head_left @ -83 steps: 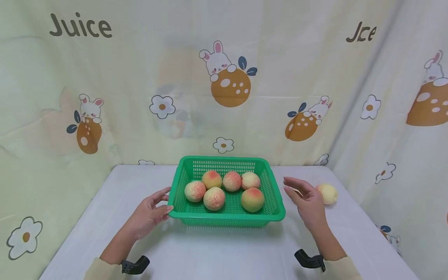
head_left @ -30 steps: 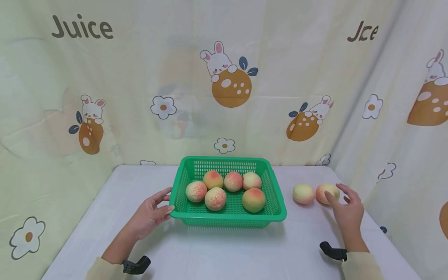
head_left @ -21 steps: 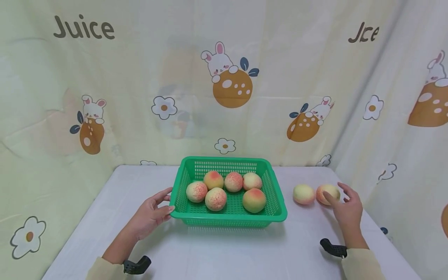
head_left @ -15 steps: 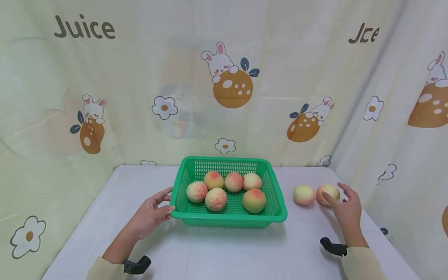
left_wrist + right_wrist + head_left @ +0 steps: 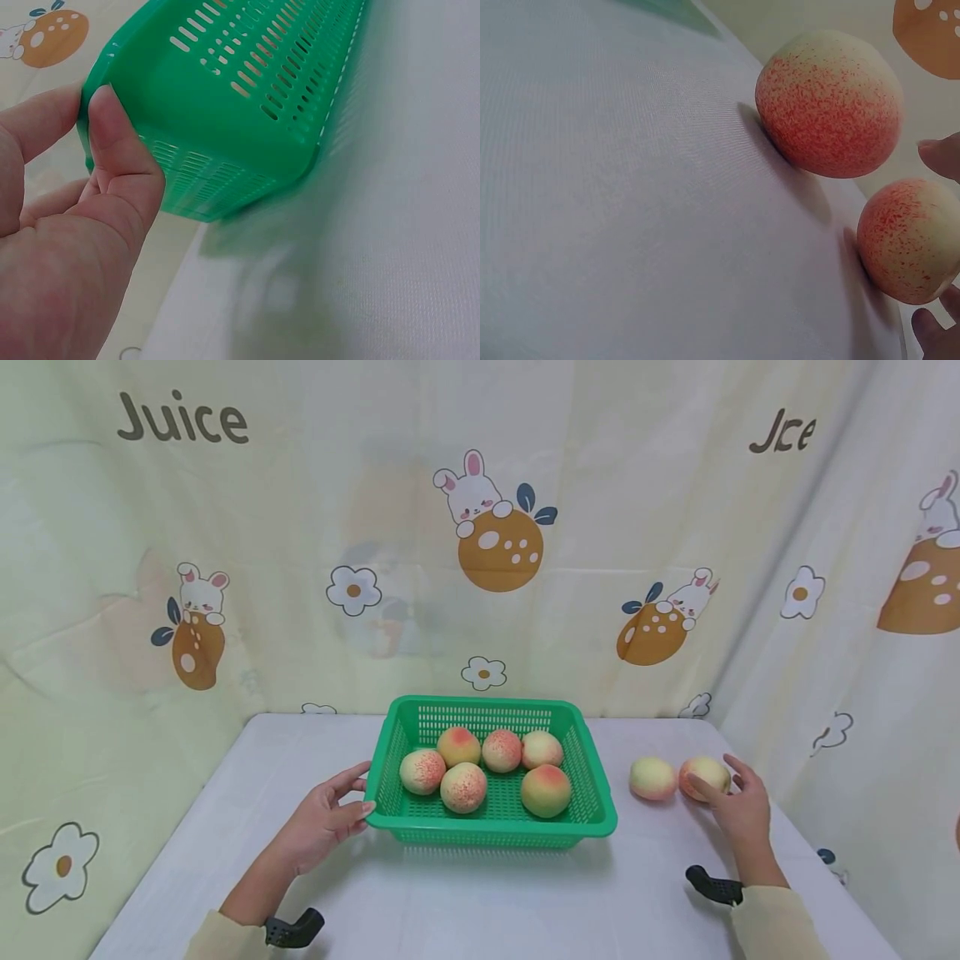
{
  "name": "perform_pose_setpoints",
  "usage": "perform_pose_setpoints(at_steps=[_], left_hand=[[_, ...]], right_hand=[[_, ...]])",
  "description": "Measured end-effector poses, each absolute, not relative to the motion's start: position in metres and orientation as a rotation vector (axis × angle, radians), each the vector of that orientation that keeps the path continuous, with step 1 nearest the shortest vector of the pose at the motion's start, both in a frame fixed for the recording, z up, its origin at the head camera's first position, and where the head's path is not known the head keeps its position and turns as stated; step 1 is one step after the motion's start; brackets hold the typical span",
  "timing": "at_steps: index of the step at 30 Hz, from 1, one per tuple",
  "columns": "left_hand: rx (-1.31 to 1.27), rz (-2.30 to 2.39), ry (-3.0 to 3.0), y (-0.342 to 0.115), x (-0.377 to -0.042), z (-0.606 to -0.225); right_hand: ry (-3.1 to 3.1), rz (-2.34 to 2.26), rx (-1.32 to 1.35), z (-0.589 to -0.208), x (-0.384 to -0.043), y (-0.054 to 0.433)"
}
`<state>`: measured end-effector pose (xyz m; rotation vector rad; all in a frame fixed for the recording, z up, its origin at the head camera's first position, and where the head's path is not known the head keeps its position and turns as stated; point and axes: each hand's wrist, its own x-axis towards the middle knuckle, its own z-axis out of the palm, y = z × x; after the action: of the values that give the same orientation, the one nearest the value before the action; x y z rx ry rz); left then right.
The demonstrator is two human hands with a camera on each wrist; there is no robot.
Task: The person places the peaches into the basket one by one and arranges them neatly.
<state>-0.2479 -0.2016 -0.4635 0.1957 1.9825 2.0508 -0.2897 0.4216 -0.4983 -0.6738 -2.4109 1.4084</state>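
A green plastic basket (image 5: 495,839) with slotted sides stands on the white table and holds several peaches (image 5: 462,787), red-speckled or yellow-orange. My left hand (image 5: 322,822) pinches its left rim, thumb in front and fingers behind, as the left wrist view (image 5: 75,255) shows up close. Two more peaches lie side by side to the basket's right: a pale one (image 5: 652,778) and a second peach (image 5: 705,775). Around that second one my right hand (image 5: 742,814) is spread, thumb across its front and fingers beyond it. In the right wrist view a gap shows between one fingertip (image 5: 937,156) and this peach (image 5: 909,241).
A cream curtain (image 5: 300,485) printed with rabbits and flowers hangs close behind the table (image 5: 480,902), and another panel runs along the right side. Black straps (image 5: 294,929) sit on both wrists. The table's back edge lies just behind the basket.
My right hand has moved from beside the basket out to the right peach, uncovering the pale one. Over the last second it has closed in slightly. My left hand stays on the basket rim.
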Motion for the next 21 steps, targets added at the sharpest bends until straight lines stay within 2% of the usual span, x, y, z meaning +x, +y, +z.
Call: perform_pose_setpoints(at_steps=[21], left_hand=[[0.206, 2.045, 1.984, -0.2024, -0.2496, -0.4651]], right_hand=[[-2.44, 1.426, -0.642, -0.5086, -0.296, 0.428]])
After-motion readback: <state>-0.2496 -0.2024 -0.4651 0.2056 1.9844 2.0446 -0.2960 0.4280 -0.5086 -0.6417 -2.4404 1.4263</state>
